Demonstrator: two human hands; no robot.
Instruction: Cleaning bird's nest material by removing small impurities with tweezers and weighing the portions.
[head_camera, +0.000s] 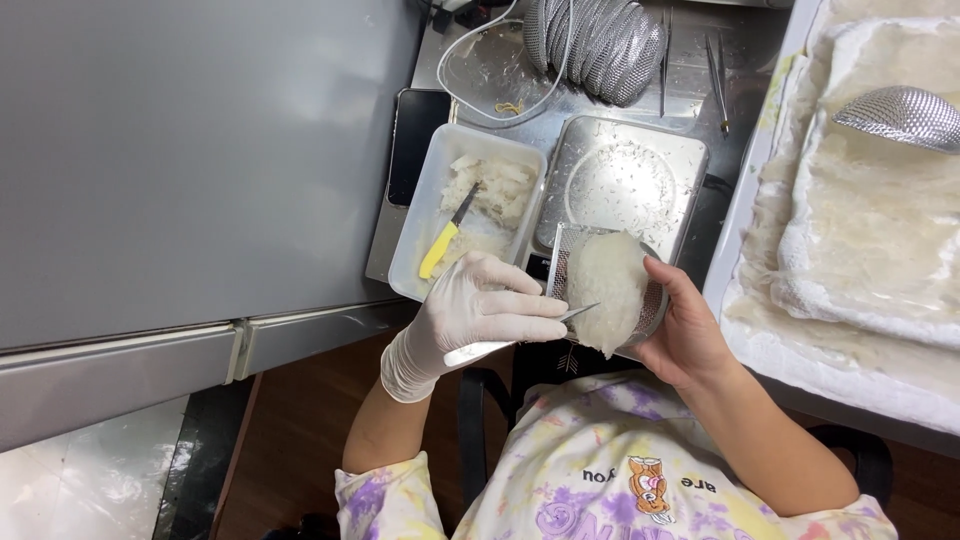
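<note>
My left hand (470, 310) wears a white glove and grips metal tweezers (505, 346), whose tips touch a white fibrous lump (607, 285). The lump sits in a small metal mesh cup (655, 302) that my bare right hand (688, 338) holds from the right side. Both hands are close in front of my chest, just below the bench edge. Behind my left hand stands a white plastic tub (418, 262) with more white pieces and a yellow-handled knife (441, 247) lying in it.
A square metal tray (625, 178) with wet specks lies behind the lump. A stack of mesh cups (600, 45) and spare tweezers (716, 70) lie at the back. White fibrous sheets on towels (870, 240) and one mesh cup (902, 115) fill the right. A grey panel (180, 160) is on the left.
</note>
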